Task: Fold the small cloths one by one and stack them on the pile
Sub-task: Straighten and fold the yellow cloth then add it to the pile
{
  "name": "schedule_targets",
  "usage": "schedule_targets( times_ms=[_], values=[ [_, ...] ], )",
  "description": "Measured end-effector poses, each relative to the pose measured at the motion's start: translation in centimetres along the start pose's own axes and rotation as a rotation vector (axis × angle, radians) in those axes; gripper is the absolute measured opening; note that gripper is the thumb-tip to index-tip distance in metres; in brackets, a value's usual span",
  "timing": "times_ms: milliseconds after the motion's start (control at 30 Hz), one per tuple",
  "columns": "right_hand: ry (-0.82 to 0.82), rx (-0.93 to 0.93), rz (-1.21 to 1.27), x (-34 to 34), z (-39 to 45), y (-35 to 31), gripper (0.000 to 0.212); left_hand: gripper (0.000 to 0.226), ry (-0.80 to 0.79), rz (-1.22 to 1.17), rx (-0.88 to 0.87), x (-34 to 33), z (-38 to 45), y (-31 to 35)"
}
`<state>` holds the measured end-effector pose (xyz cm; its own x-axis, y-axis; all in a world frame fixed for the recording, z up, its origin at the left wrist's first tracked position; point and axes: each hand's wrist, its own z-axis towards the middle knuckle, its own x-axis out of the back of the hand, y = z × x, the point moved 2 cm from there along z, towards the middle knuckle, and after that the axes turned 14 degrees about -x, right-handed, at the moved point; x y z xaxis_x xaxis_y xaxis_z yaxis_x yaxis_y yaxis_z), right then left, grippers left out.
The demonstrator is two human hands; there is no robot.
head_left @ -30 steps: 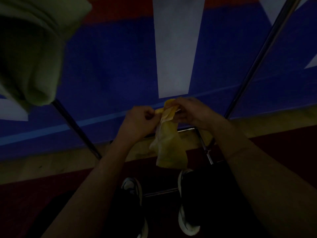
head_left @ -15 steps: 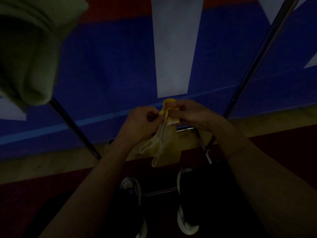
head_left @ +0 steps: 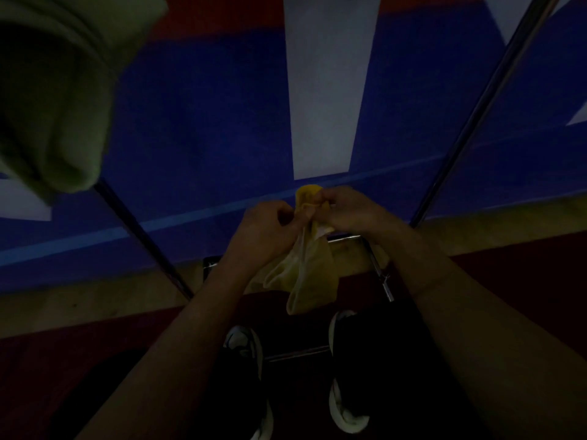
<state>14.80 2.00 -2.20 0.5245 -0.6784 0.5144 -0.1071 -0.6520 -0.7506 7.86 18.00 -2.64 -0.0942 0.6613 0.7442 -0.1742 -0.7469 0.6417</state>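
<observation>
I'm mid-fold — left hand (head_left: 266, 230) and right hand (head_left: 346, 208) pinch the yellow cloth (head_left: 305, 271) at twelve o'clock; next, I judge, halve it.

Very dim shot, underexposed, no clear light source.
Brightest bits: white stripe (head_left: 327, 87) up top & yellow cloth (head_left: 305, 268) mid-frame. Bottom third nearly black, shoes (head_left: 343, 417) barely readable. Green fabric (head_left: 54, 90) top left is soft, out of focus. Wide-angle stretch at edges; metal poles (head_left: 482, 106) splay outward. Slight blur & grain throughout.
</observation>
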Motion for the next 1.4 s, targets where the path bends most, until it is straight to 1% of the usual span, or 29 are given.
schedule_targets(
  times_ms=[100,133,267,333,400,467,533,667,800,900,1033,1133,1267,1300,1400],
  values=[
    [0.002,0.004,0.073,0.0,-0.2,-0.1,0.023,0.040,-0.007,-0.061,-0.010,0.0,0.0,0.0],
    [-0.020,-0.006,0.118,0.1,-0.3,-0.2,0.024,0.037,-0.008,-0.075,-0.011,0.0,0.0,-0.1],
    [-0.123,-0.072,0.218,0.0,-0.6,-0.2,0.027,0.027,-0.011,-0.010,-0.040,0.0,-0.2,0.1],
    [-0.189,-0.106,0.280,0.0,-0.8,-0.2,0.028,0.022,-0.006,-0.017,-0.050,0.1,-0.3,0.1],
    [-0.260,-0.144,0.414,0.1,-1.0,-0.3,0.030,0.019,0.009,-0.035,-0.047,0.3,-0.4,-0.1],
    [-0.325,-0.162,0.534,0.3,-1.4,-0.4,0.024,0.018,0.020,-0.049,-0.042,0.6,-0.3,-0.3],
    [-0.381,-0.131,0.520,0.4,-1.7,-0.3,0.019,0.019,0.005,-0.053,-0.047,1.0,-0.2,-0.5],
    [-0.465,-0.066,0.455,0.3,-2.2,-0.1,0.025,0.018,-0.060,-0.052,-0.096,1.3,-0.4,-0.5],
    [-0.450,-0.067,0.480,0.6,-2.2,-0.1,0.031,0.024,-0.070,-0.071,-0.124,1.5,-0.5,-0.6],
    [-0.429,-0.031,0.501,0.8,-2.2,-0.1,0.028,0.023,-0.091,-0.112,-0.131,1.8,-0.3,-0.7],
    [-0.278,0.048,0.367,1.0,-1.6,0.1,0.024,0.018,-0.111,-0.136,-0.144,1.8,0.3,-0.4],
    [-0.151,0.125,0.311,1.5,-1.2,0.1,0.020,0.018,-0.085,-0.139,-0.119,1.9,0.7,-0.2],
    [-0.013,0.231,0.199,1.5,-0.6,0.1,0.005,0.018,-0.040,-0.152,-0.078,2.2,0.9,-0.2],
    [0.012,0.246,0.159,1.4,-0.6,0.0,0.005,0.019,-0.040,-0.161,-0.081,2.2,0.8,-0.1],
    [0.066,0.301,0.049,0.8,-0.5,-0.5,0.017,0.022,-0.034,-0.169,-0.081,1.9,0.7,-0.1]
  ],
)
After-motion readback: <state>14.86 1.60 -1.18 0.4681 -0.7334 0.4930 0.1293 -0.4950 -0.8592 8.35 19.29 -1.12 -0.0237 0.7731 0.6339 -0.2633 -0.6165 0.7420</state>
